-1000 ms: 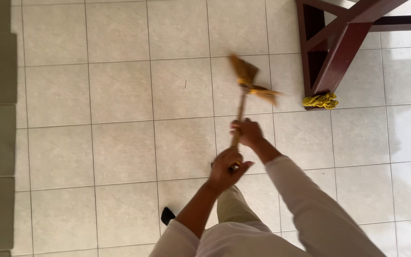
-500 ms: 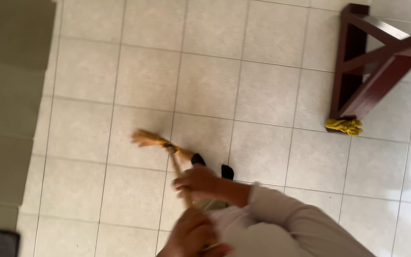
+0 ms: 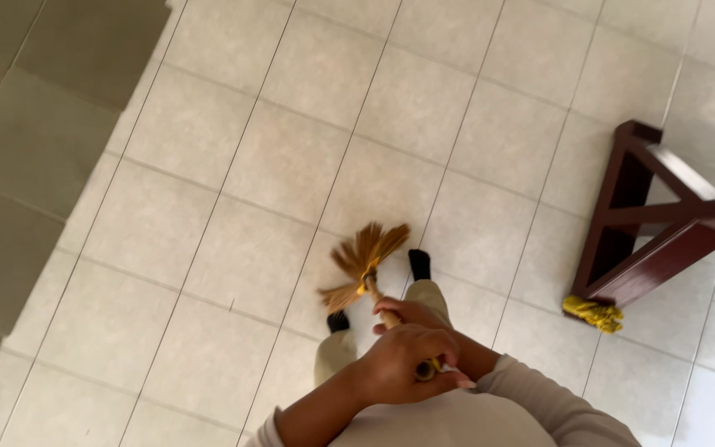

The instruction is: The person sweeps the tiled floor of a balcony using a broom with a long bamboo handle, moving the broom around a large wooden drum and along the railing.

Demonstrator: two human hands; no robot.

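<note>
Both hands clamped on the straw broom with short wooden handle point(image 3: 370, 269), left hand point(image 3: 407, 362) nearest the camera at the handle's end, right hand point(image 3: 411, 313) lower, bristles fanned on the pale tiled floor point(image 3: 208, 207) between dark-socked feet; keep bristles flat.

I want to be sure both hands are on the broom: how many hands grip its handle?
2. The left hand wraps the top end of the broom handle, nearest the camera. The right hand holds it just below, partly hidden behind the left.
</note>
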